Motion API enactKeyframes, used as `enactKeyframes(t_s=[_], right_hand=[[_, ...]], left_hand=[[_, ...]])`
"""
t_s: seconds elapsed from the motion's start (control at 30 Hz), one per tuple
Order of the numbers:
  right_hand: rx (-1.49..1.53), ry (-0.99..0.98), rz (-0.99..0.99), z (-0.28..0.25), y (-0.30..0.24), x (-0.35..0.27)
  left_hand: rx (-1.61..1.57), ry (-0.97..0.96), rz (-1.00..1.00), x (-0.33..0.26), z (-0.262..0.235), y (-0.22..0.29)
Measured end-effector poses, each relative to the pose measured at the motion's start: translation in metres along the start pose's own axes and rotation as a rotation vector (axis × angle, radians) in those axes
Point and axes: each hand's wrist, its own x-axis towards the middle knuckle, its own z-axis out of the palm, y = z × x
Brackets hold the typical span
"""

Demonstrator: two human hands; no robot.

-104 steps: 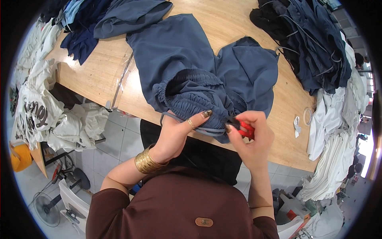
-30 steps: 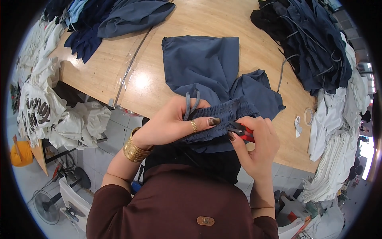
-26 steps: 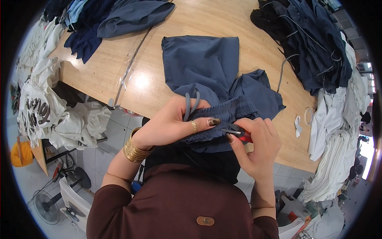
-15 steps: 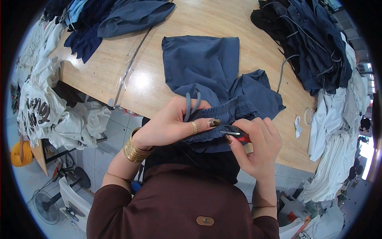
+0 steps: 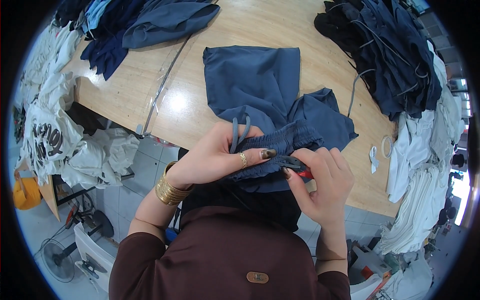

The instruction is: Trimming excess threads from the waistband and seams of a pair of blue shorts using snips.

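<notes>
Left hand (image 5: 212, 152): I'm pinching the gathered waistband (image 5: 301, 136), seemingly bracing it for the snips (image 5: 291, 162).
Right hand (image 5: 326, 182): I'm holding those red-handled snips, pointing their tips toward my left thumb.
Cord (image 5: 235, 131): it's looping at my left thumb's crook, perhaps tucked clear of the snips.
Garment (image 5: 252, 75): it's lying on the counter (image 5: 260, 25), its waistband overhanging the near edge, presumably for easier reach.
</notes>
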Motion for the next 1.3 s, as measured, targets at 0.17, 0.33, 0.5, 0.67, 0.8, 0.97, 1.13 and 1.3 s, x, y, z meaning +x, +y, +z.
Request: enactKeyframes(t_s=[0.17,0.33,0.5,0.67,0.8,0.97,1.13,1.3], right_hand=[[-0.039,-0.019,-0.005,-0.002,-0.002,0.001],[0.251,-0.001,0.065,0.005,0.002,0.001],[0.396,-0.027,0.173,0.013,0.004,-0.003],[0.524,-0.051,0.259,0.013,0.004,-0.003],[1.134,-0.134,0.593,0.016,0.006,-0.006],[0.522,-0.018,0.305,0.015,0.008,-0.003],[0.338,-0.076,0.19,0.005,0.014,-0.004],[0.258,-0.092,0.086,0.005,0.012,0.0]], left_hand=[[-0.007,0.021,-0.025,-0.001,0.002,0.001],[-0.052,0.011,-0.009,0.0,0.001,0.0],[-0.025,0.007,-0.013,0.001,-0.001,-0.002],[-0.077,0.004,-0.005,0.001,0.001,0.003],[0.024,-0.016,0.004,0.004,-0.003,0.004],[0.043,-0.013,-0.01,0.006,-0.002,0.001],[0.028,-0.018,0.003,0.005,-0.003,0.003],[0.057,-0.023,0.017,0.005,-0.003,0.0]])
